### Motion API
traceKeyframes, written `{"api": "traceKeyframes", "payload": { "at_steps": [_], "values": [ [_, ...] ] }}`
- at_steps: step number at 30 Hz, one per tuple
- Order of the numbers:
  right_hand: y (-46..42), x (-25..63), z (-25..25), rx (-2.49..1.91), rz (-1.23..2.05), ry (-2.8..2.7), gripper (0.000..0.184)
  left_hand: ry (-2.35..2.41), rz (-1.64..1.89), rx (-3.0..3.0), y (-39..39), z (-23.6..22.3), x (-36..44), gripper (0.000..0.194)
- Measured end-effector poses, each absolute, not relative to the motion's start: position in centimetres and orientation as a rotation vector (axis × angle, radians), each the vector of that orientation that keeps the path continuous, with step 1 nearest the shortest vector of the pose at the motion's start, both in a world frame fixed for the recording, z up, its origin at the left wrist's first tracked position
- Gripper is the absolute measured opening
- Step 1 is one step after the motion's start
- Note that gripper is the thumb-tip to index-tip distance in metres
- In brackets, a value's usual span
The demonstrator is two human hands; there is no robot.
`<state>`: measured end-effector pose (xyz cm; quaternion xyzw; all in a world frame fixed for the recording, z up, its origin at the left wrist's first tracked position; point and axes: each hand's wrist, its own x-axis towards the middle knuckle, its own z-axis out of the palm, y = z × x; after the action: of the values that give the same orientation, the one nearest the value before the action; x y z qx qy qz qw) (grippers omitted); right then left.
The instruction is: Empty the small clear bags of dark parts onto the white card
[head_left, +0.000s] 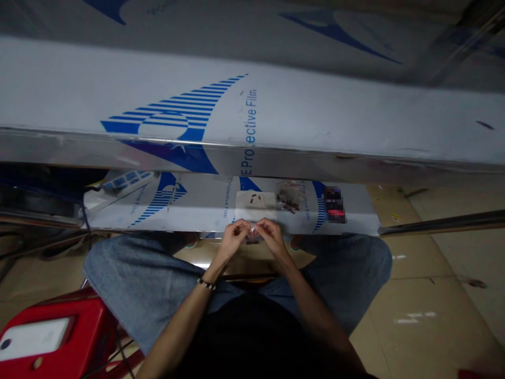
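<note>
My left hand (235, 235) and my right hand (270, 235) meet at the near edge of the low shelf, fingers pinched together. Between their fingertips is a small, shiny, clear plastic bag (252, 236), with something dark at its lower part; the contents are too small to make out. Just beyond the hands lies a white square pad (244, 210) bearing a few tiny dark pieces (256, 199). To its right rests a larger clear bag (290, 197) of dark brown pieces. Farther right is a dark and red item (335, 205), blurred out.
A higher surface (315, 116) wrapped in printed protective film overhangs the low shelf (197, 210). A power strip (128, 182) lies at the shelf's left end. On a red stool (84, 326) at lower left sits a white phone-like object (35, 338). Metal legs (442, 222) flank the shelf.
</note>
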<state>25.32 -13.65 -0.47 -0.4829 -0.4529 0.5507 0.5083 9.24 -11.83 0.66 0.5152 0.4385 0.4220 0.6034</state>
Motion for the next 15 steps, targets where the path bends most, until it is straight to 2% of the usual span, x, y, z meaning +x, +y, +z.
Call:
{"api": "traceKeyframes", "payload": {
  "at_steps": [6, 15],
  "values": [
    [-10.4, 26.7, 1.1, -1.066, 1.450, -1.312, 0.027, 0.877, 0.814, 1.283, -8.5, 1.9, 8.2, 0.016],
    [-7.6, 27.2, 1.4, -1.060, 1.345, -1.348, 0.025, 0.864, 0.755, 1.365, -5.8, 2.3, 8.0, 0.032]
  ]
}}
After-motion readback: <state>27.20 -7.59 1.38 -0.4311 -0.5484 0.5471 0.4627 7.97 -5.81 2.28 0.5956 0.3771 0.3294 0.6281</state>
